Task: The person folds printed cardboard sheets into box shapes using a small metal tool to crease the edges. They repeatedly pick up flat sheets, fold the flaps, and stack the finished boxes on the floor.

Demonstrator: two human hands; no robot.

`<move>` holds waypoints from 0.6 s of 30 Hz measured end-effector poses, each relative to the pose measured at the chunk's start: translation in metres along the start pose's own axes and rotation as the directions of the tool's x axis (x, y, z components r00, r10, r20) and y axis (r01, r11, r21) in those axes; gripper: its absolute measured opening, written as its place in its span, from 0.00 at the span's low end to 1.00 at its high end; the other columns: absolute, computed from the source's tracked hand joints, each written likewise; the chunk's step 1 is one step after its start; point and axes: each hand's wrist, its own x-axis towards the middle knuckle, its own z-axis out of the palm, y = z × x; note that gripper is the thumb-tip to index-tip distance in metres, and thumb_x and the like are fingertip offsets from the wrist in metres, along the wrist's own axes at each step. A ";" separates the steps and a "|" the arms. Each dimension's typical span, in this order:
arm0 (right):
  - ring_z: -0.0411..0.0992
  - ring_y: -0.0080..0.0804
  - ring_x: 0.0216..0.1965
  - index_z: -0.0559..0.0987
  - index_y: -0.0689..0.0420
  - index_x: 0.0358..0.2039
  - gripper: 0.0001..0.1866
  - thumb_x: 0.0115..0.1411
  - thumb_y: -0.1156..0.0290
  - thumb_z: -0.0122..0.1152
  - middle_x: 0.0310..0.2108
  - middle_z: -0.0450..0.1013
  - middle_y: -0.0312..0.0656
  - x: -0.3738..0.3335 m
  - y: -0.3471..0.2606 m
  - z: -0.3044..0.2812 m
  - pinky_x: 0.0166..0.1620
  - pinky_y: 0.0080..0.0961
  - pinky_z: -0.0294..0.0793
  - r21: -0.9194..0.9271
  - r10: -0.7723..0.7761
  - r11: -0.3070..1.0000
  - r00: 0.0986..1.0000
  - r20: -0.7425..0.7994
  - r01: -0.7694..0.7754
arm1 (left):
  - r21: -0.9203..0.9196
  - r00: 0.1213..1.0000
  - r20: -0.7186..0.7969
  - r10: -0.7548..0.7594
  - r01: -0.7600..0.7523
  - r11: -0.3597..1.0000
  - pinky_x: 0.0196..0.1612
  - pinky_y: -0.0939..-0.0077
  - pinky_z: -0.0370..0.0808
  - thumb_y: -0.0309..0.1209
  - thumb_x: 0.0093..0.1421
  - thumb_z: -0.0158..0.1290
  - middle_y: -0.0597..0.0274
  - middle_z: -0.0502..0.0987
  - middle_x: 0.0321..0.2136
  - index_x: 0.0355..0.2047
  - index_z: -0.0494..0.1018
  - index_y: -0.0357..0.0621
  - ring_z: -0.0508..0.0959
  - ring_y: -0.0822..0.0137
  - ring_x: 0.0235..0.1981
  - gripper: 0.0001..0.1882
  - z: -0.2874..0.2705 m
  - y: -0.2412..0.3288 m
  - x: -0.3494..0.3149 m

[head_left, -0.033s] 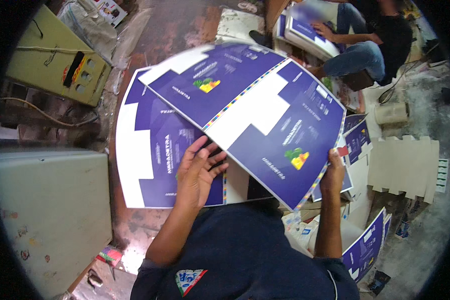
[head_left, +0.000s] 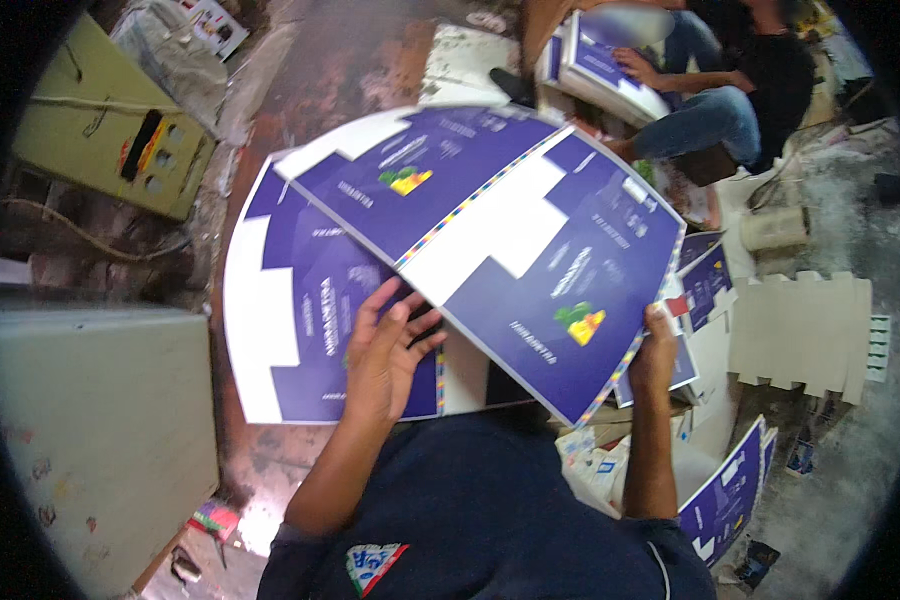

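A large purple-and-white printed sheet, with yellow and green pictures and a strip of coloured patches, is raised at a tilt before me. My right hand is closed on its right edge, thumb uppermost. Palm up, my left hand has its fingers spread beside the sheet's near edge; the fingertips come close to that edge, and whether they touch it I cannot tell. Under the raised sheet lies another printed sheet, partly covered, with its left part showing below my left hand.
A pale metal cabinet stands at the left, a green box with sockets behind it. At the far right a seated person handles a stack of purple printed pieces. Notched cardboard pieces and more purple sheets lie at the right.
The whole view has shifted slightly, so the sheets and both hands appear a little lower and further left. My grip on the raised sheet looks the same.
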 end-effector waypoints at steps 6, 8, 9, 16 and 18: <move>0.72 0.26 0.34 0.76 0.59 0.36 0.11 0.66 0.63 0.57 0.33 0.73 0.38 0.003 0.014 -0.022 0.41 0.27 0.74 0.021 0.029 0.999 0.999 0.017 -0.029 | 0.011 0.996 -0.017 -0.088 0.088 0.996 0.49 0.64 0.71 0.30 0.66 0.53 0.58 0.74 0.41 0.56 0.58 0.41 0.75 0.67 0.41 0.22 0.017 -0.017 -0.005; 0.72 0.26 0.30 0.74 0.58 0.35 0.11 0.67 0.63 0.56 0.31 0.73 0.39 -0.003 -0.001 -0.013 0.37 0.25 0.75 -0.083 0.051 0.995 0.999 0.002 -0.051 | -0.011 0.998 -0.006 -0.066 0.066 0.998 0.47 0.64 0.74 0.27 0.65 0.53 0.58 0.75 0.41 0.54 0.61 0.39 0.77 0.66 0.40 0.20 0.027 -0.017 -0.004; 0.72 0.25 0.30 0.73 0.58 0.35 0.10 0.67 0.64 0.55 0.30 0.73 0.38 -0.006 -0.003 -0.012 0.37 0.24 0.75 -0.035 0.051 0.998 0.998 0.023 -0.051 | 0.031 0.998 0.005 -0.066 0.066 0.997 0.49 0.63 0.73 0.28 0.64 0.54 0.57 0.74 0.43 0.53 0.63 0.41 0.76 0.64 0.43 0.19 0.021 -0.020 -0.002; 0.66 0.16 0.23 0.74 0.57 0.31 0.10 0.68 0.66 0.54 0.24 0.70 0.31 -0.021 -0.010 -0.006 0.29 0.16 0.67 0.057 -0.004 0.998 1.000 -0.006 0.004 | 0.167 0.998 -0.055 -0.020 0.029 0.986 0.34 0.75 0.75 0.24 0.59 0.57 0.62 0.78 0.33 0.46 0.67 0.41 0.78 0.71 0.32 0.15 0.019 -0.017 0.001; 0.64 0.13 0.21 0.75 0.57 0.32 0.10 0.66 0.65 0.58 0.23 0.69 0.30 -0.018 -0.005 -0.015 0.24 0.14 0.63 -0.013 0.005 1.000 0.999 0.039 -0.005 | 0.177 0.996 -0.090 0.011 0.005 0.984 0.31 0.80 0.74 0.23 0.59 0.57 0.60 0.78 0.34 0.45 0.67 0.39 0.78 0.72 0.29 0.15 0.025 -0.012 -0.002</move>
